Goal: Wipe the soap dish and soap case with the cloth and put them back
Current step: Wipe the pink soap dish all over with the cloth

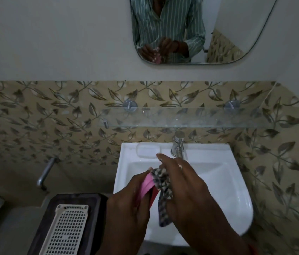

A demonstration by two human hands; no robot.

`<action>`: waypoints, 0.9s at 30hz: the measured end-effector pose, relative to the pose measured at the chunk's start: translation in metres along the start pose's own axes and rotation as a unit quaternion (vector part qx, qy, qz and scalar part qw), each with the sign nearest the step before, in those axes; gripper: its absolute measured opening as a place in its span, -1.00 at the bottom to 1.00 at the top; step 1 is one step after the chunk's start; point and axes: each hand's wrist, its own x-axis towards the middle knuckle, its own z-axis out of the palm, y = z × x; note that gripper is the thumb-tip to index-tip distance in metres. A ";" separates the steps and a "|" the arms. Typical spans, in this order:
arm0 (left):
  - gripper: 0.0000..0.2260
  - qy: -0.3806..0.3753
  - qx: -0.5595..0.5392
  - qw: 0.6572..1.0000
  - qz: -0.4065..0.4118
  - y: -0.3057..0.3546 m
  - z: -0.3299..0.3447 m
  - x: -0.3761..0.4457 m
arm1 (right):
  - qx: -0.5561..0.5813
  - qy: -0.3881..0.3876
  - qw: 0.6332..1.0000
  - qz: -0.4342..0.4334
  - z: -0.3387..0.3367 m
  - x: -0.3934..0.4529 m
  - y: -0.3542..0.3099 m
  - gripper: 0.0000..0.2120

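My left hand grips a pink soap case above the front left of the white sink. My right hand holds a black-and-white patterned cloth pressed against the case, and one end of the cloth hangs down between my hands. Most of the case is hidden by my fingers and the cloth. A white soap dish lies on the sink's back ledge, left of the tap.
A chrome tap stands at the sink's back. A glass shelf runs along the leaf-patterned tiles above it. A cream perforated tray lies on a dark stand at lower left. A mirror hangs on the wall.
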 end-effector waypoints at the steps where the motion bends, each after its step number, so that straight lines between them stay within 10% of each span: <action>1: -0.69 0.002 0.007 1.000 0.003 -0.001 -0.001 0.001 | 0.015 0.002 1.000 -0.001 -0.002 0.001 -0.004 -0.47; 5: -0.67 0.020 -0.004 0.999 0.032 -0.003 -0.010 -0.001 | 0.041 -0.011 0.997 -0.060 -0.005 0.000 -0.011 -0.71; 11: -0.53 0.052 -0.007 0.996 0.067 -0.002 -0.022 0.000 | 0.080 0.011 0.997 0.004 -0.010 0.001 0.014 -0.50; 17: -0.54 0.042 -0.041 0.997 0.056 -0.009 -0.014 -0.001 | 0.132 0.042 0.989 -0.053 0.007 -0.014 -0.010 -0.88; 27: -0.69 0.118 -0.074 0.988 0.064 0.008 -0.023 0.006 | 0.239 0.175 0.950 0.100 0.000 -0.015 0.004 -0.64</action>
